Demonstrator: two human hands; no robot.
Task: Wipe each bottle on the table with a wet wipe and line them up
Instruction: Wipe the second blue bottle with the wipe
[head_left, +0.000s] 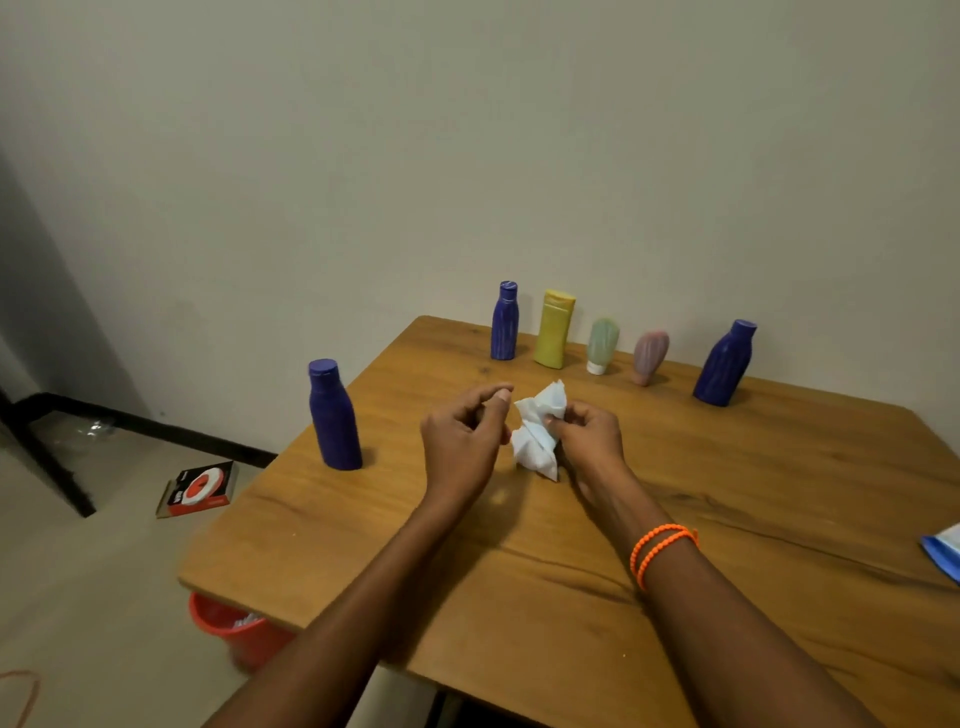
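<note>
Right hand (587, 436) pinches wipe (540, 431), long axis upright | left hand (462, 436) curled, empty

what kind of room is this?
Probably a room in a home: a wooden table pushed against a bare wall, toiletry-style bottles on it, an orange bucket on the floor.

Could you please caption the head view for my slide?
Right hand holds a crumpled wipe; six bottles stand on the wooden table.
</note>
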